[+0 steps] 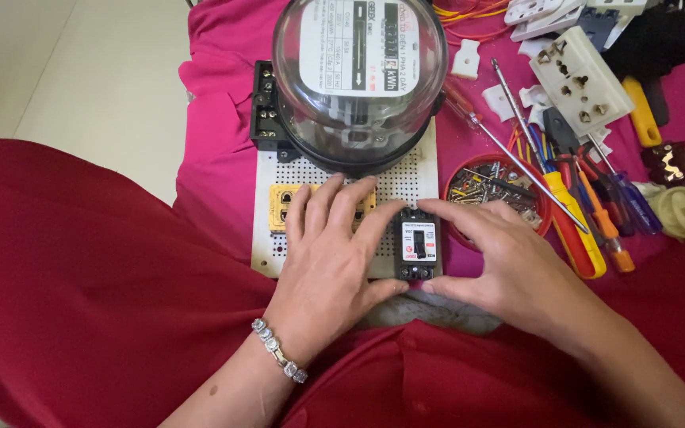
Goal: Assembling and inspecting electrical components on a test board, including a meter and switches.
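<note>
A small black circuit breaker (419, 244) sits on a white perforated board (406, 176), at its near right corner. My left hand (328, 254) lies flat over the board and a yellow socket (282, 205), with its fingertips and thumb against the breaker's left side. My right hand (509, 261) grips the breaker from the right, fingers on its top edge and thumb at its bottom. A round electricity meter (358, 79) with a clear dome is mounted on the far part of the board.
A red dish of screws (495, 186) stands right of the board. Several screwdrivers (572, 214), a white socket (580, 79), plugs and plastic parts lie at the right on a pink cloth (216, 158). Red fabric (81, 277) covers my lap at the left.
</note>
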